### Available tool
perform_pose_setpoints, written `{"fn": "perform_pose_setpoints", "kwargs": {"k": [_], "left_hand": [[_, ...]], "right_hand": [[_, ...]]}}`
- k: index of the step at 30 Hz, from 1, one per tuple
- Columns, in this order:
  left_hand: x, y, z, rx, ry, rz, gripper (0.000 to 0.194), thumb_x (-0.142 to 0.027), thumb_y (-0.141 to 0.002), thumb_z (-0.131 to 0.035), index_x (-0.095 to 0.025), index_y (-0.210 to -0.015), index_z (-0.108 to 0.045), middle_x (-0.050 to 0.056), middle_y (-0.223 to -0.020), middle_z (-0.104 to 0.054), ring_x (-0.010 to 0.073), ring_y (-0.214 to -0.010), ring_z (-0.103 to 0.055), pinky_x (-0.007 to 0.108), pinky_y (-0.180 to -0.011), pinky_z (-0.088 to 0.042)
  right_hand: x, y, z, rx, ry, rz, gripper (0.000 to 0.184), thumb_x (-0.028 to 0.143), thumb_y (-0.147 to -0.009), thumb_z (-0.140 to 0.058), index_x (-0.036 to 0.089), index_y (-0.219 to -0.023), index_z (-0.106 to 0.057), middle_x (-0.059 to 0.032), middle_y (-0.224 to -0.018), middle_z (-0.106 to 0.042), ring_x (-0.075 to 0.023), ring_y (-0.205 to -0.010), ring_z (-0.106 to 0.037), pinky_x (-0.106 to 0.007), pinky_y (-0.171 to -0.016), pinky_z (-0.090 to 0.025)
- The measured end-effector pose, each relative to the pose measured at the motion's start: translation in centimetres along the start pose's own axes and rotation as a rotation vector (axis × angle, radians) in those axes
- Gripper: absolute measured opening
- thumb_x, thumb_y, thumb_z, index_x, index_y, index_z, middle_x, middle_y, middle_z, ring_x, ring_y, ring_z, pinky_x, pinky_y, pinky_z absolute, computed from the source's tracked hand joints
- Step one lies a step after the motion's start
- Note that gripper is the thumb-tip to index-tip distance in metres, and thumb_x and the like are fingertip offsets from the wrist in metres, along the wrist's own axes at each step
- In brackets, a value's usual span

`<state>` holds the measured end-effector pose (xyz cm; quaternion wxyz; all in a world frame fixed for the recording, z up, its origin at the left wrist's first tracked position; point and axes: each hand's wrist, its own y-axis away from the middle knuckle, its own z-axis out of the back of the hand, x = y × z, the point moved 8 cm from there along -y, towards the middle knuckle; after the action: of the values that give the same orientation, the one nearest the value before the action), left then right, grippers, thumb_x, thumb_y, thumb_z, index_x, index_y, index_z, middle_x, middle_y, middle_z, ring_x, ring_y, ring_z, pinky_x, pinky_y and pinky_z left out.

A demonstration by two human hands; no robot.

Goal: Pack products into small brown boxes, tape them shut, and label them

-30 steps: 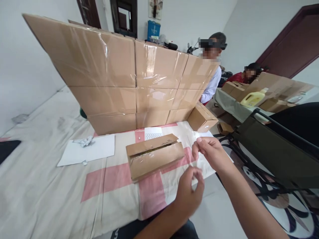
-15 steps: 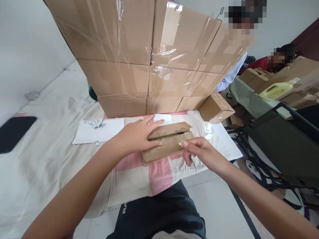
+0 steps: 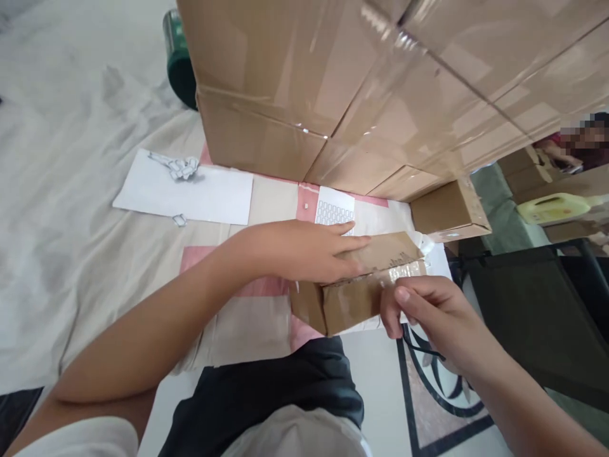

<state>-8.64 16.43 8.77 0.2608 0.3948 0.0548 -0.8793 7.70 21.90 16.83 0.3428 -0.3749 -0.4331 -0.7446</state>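
Note:
A long flat cardboard box (image 3: 354,298) rests at the near edge of the cloth-covered table (image 3: 61,254), right in front of me. My left hand (image 3: 309,249) lies flat on its top, fingers stretched toward the right. My right hand (image 3: 431,311) is at the box's right end, fingers curled and the thumb pressed on a strip of clear tape there. A white sticker sheet (image 3: 334,212) lies just behind the box.
A tall stack of taped cardboard boxes (image 3: 333,82) stands right behind. A small box (image 3: 450,209) sits at the right, a white paper with crumpled scraps (image 3: 185,187) at the left. A dark green container (image 3: 178,60) is behind. Another person's table with a yellow jug (image 3: 554,206) is far right.
My left hand came up from my lap and settled flat on the box. My right hand moved to the box's right end. The box now sits nearer the table edge; my view tilted down.

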Motion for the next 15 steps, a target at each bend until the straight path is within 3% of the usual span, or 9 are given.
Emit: {"fn": "perform_pose_setpoints", "kwargs": {"k": [4, 9, 12, 15], "left_hand": [[-0.5, 0.6, 1.3, 0.146, 0.046, -0.04, 0.064, -0.054, -0.079, -0.064, -0.035, -0.139, -0.055, 0.001, -0.1, -0.076, 0.0254, -0.102, -0.071, 0.034, -0.085, -0.051], [-3.9, 1.8, 2.2, 0.551, 0.037, -0.307, 0.087, -0.047, -0.07, -0.078, -0.048, -0.149, -0.041, -0.007, -0.086, -0.075, 0.019, -0.07, -0.069, 0.028, -0.067, -0.049], [-4.0, 1.5, 2.2, 0.538, -0.048, -0.285, 0.113, -0.056, -0.064, -0.081, -0.044, -0.159, -0.021, -0.002, -0.098, -0.075, 0.0226, -0.072, -0.069, 0.03, -0.065, -0.05], [-3.9, 1.7, 0.9, 0.562, -0.138, -0.231, 0.13, -0.068, -0.061, -0.081, -0.037, -0.163, -0.006, 0.003, -0.095, -0.074, 0.0284, -0.078, -0.07, 0.036, -0.068, -0.052]], "right_hand": [[-1.1, -0.8, 0.8, 0.029, -0.03, -0.001, 0.047, 0.046, -0.1, -0.058, 0.017, -0.065, -0.073, -0.0045, -0.058, -0.065, -0.0119, -0.047, -0.055, -0.025, -0.047, -0.042], [-1.6, -1.4, 1.7, 0.078, -0.062, 0.027, 0.044, 0.047, -0.1, -0.058, 0.018, -0.071, -0.075, -0.005, -0.064, -0.068, -0.0126, -0.043, -0.055, -0.026, -0.042, -0.04], [-0.8, -0.9, 1.2, 0.076, -0.028, 0.057, 0.04, 0.042, -0.099, -0.061, 0.019, -0.068, -0.072, -0.0056, -0.065, -0.068, -0.0157, -0.053, -0.057, -0.03, -0.052, -0.044], [0.3, -0.1, 0.1, 0.062, -0.076, 0.098, 0.038, 0.04, -0.096, -0.065, 0.021, -0.063, -0.066, -0.0063, -0.066, -0.067, -0.0217, -0.067, -0.06, -0.036, -0.065, -0.047]]}}
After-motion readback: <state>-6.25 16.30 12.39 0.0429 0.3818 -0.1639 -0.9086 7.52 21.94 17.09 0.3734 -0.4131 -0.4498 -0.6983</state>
